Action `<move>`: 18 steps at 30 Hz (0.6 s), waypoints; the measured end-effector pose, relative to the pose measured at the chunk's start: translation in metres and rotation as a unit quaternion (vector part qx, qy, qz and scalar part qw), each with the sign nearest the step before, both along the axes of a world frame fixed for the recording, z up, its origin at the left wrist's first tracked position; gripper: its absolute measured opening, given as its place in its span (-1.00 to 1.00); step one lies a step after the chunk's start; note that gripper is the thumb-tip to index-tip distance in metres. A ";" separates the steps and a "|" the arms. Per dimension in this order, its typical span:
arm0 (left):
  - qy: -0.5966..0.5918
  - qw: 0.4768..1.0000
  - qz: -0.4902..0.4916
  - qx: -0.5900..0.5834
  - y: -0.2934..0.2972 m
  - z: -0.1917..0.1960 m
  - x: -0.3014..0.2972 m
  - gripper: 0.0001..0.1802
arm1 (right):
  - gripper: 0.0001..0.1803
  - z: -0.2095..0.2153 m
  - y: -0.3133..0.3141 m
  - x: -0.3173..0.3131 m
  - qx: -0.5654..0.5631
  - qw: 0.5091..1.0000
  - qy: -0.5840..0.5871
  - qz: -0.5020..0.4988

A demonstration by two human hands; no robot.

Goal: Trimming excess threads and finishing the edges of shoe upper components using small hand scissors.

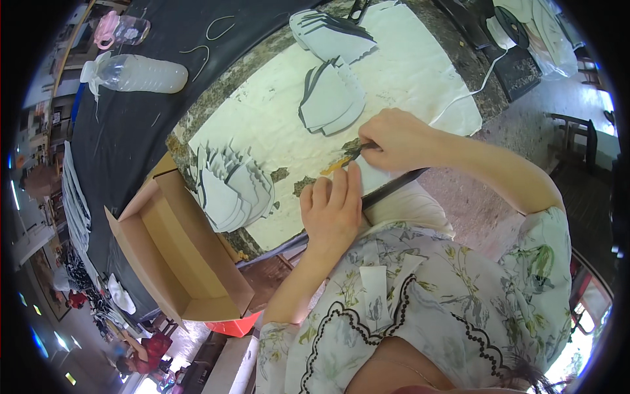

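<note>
My right hand (397, 139) is closed around a small dark tool (369, 147), most of it hidden by the fingers. Its tip is near a yellow-orange smear (336, 165) on the white sheet. My left hand (333, 209) lies at the near edge of the table, fingers extended and resting on the surface. Beside those fingertips and below my right fist is a white piece (374, 175), partly covered. Fanned stacks of white curved pieces with dark edges lie farther off: one stack (333, 97) in the middle, another (331, 36) behind it, a third (233, 187) at left.
A stained white sheet (420, 62) covers the tabletop. An open cardboard box (184, 249) stands at the left corner. Farther left, a plastic bottle (147, 73) and a pink-capped bottle (125, 30) lie on black cloth. A white cord (482, 85) runs across the right side.
</note>
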State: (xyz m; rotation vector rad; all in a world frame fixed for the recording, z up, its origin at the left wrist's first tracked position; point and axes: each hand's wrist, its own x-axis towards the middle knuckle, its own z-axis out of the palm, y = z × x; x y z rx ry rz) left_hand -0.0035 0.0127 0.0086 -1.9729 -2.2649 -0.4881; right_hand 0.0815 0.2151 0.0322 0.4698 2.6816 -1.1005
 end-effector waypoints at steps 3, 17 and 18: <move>0.029 0.999 -0.026 0.000 0.006 0.005 -0.002 -0.46 | -0.79 -0.004 -0.004 0.000 0.031 0.999 0.000 -0.006; 0.008 0.995 -0.094 -0.032 0.019 0.009 -0.005 -0.43 | -0.79 0.007 0.019 -0.004 -0.018 0.999 -0.026 0.016; 0.005 0.995 -0.093 -0.025 0.020 0.009 -0.005 -0.43 | -0.79 0.006 0.016 -0.004 -0.019 0.999 -0.027 0.016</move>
